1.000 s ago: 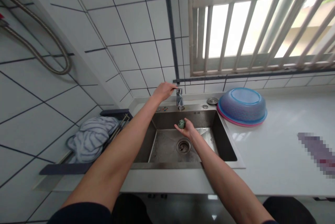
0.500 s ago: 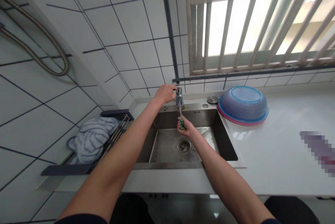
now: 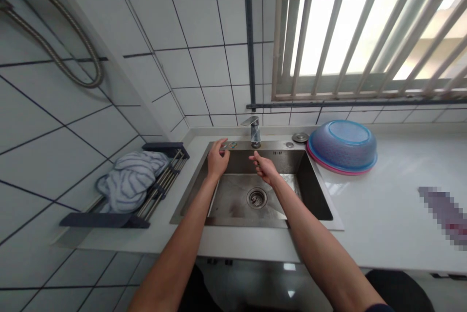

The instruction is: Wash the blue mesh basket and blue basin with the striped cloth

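Observation:
My left hand (image 3: 218, 159) is over the left back corner of the sink (image 3: 233, 200), fingers curved and apart, with nothing visible in it. Close to its fingertips, a small green-and-orange item (image 3: 232, 145) lies on the sink's back rim. My right hand (image 3: 266, 167) hovers over the basin, just in front of the chrome faucet (image 3: 255, 133). Its fingers are curled closed, and what they hold, if anything, is hidden. The faucet's lever points left, and no water stream shows below the spout. The drain strainer (image 3: 257, 198) sits in the basin floor.
Left of the sink, a striped towel (image 3: 134, 181) lies on a metal rack (image 3: 160, 193). A blue basin (image 3: 339, 144) sits upside down over a pink one on the right counter (image 3: 401, 156). A round metal stopper (image 3: 300, 137) lies behind the sink.
My left hand has left the faucet lever and moved down-left to the sink's corner. The water stream is gone. My right hand has risen slightly; the green thing in it no longer shows.

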`<state>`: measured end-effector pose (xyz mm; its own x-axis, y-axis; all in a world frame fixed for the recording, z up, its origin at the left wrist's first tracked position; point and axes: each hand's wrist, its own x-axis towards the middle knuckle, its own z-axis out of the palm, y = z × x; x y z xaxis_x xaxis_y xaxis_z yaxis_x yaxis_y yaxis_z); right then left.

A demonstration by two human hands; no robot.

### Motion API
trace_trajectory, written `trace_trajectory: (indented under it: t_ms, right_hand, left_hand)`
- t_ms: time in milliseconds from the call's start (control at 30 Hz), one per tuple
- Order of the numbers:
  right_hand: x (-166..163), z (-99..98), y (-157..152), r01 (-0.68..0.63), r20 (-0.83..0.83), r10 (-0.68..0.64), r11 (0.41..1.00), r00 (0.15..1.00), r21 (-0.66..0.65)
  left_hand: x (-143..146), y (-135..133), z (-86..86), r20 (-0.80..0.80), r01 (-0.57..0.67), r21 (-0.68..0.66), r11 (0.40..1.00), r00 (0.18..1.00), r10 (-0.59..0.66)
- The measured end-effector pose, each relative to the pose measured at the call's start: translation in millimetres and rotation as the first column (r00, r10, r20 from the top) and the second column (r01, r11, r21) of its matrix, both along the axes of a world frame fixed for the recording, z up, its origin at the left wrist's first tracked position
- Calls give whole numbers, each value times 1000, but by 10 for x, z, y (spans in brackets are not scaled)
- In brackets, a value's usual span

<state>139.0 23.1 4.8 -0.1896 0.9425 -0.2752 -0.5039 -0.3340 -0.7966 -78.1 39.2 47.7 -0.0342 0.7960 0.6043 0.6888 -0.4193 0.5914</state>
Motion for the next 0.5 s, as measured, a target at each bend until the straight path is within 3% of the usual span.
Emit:
trace_trajectory:
  t_ms: [100, 167, 500]
  right_hand:
    - [-21, 43, 19, 6, 88, -8, 1000, 996, 15]
    - [-44, 61, 44, 7, 108, -8, 1000, 994, 11]
    - [-110, 16, 96, 53, 186, -55, 998, 981, 18]
  left_hand:
    - [-174, -17, -305, 54, 7, -117, 993, 999, -1]
    - [-237, -8, -398, 64, 28, -168, 985, 998, -17]
    - [-273, 3, -358, 36, 82, -163, 983, 996, -78]
